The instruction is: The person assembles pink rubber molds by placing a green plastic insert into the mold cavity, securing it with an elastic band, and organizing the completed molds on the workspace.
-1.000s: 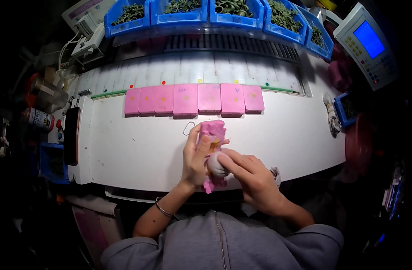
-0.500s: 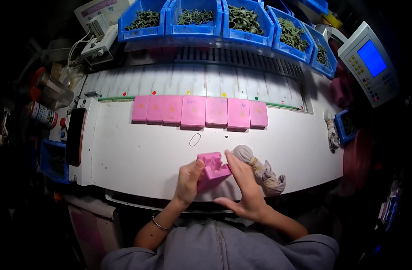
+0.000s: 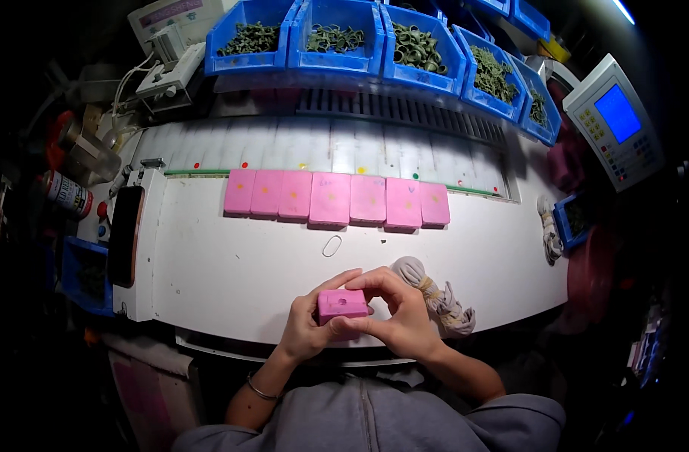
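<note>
A pink rubber mould (image 3: 342,303), block-shaped with a round hole in the side turned up, is held between my two hands near the front edge of the table. My left hand (image 3: 305,325) wraps its left side, thumb across the near face. From the right, my right hand (image 3: 402,315) curls round it, fingertips on the far upper edge and thumb at the near side. The mould's halves look pressed together; its inside is hidden. Just right of my right hand lies a grey cloth bundle (image 3: 411,271) tied with bands. A thin loop (image 3: 332,246) lies on the table beyond.
Several pink mould blocks (image 3: 329,200) stand in a row before a pale grooved panel (image 3: 284,147). Blue bins (image 3: 337,56) of green ring-shaped pieces line the back. A device with a blue screen (image 3: 618,113) stands right, a phone (image 3: 126,236) left.
The mould, earlier showing its hollow inside, now appears closed and turned, with its holed side up. My right hand has gone from flat and spread to gripping it. The view has shifted slightly.
</note>
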`<action>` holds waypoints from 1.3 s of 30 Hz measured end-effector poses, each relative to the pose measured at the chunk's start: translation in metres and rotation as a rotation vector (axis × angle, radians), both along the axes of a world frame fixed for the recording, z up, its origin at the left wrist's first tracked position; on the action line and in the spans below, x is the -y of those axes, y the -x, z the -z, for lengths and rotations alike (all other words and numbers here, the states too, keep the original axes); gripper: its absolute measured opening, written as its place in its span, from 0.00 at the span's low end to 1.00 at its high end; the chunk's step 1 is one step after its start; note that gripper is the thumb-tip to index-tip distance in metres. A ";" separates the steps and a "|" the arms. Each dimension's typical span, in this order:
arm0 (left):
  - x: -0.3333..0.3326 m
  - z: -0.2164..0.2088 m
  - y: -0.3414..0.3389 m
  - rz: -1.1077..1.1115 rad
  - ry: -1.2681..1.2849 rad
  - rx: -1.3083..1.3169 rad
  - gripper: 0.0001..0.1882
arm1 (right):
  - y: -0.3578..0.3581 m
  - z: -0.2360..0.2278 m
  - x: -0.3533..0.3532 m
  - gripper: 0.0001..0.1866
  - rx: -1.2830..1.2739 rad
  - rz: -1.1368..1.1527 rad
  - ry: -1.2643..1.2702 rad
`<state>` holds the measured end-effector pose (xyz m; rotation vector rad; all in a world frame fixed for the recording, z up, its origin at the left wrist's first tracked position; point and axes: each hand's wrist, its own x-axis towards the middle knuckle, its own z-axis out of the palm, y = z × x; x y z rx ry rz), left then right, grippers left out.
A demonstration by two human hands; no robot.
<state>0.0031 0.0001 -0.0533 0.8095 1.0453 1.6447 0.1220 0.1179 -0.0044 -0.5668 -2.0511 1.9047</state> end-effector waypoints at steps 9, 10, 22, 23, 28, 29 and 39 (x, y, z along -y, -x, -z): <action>0.022 0.004 0.021 -0.447 0.177 0.016 0.34 | 0.065 0.057 -0.013 0.07 0.067 0.199 -0.763; 0.024 0.004 0.022 -0.448 0.173 0.015 0.34 | 0.067 0.063 -0.012 0.07 0.064 0.199 -0.767; 0.020 -0.012 0.029 -0.208 0.033 0.015 0.33 | 0.060 0.026 -0.014 0.06 0.020 0.088 -0.605; 0.018 -0.010 0.028 -0.200 0.031 0.013 0.33 | 0.064 0.039 -0.015 0.07 -0.005 0.120 -0.879; 0.023 -0.007 0.026 -0.287 0.013 -0.046 0.32 | 0.066 0.060 -0.019 0.05 0.132 0.098 -0.970; 0.023 -0.009 0.026 -0.292 0.016 -0.048 0.32 | 0.061 0.052 -0.021 0.05 0.094 0.040 -0.767; 0.016 -0.026 0.021 -0.119 0.035 -0.007 0.28 | 0.028 0.010 -0.025 0.06 -0.029 -0.064 0.292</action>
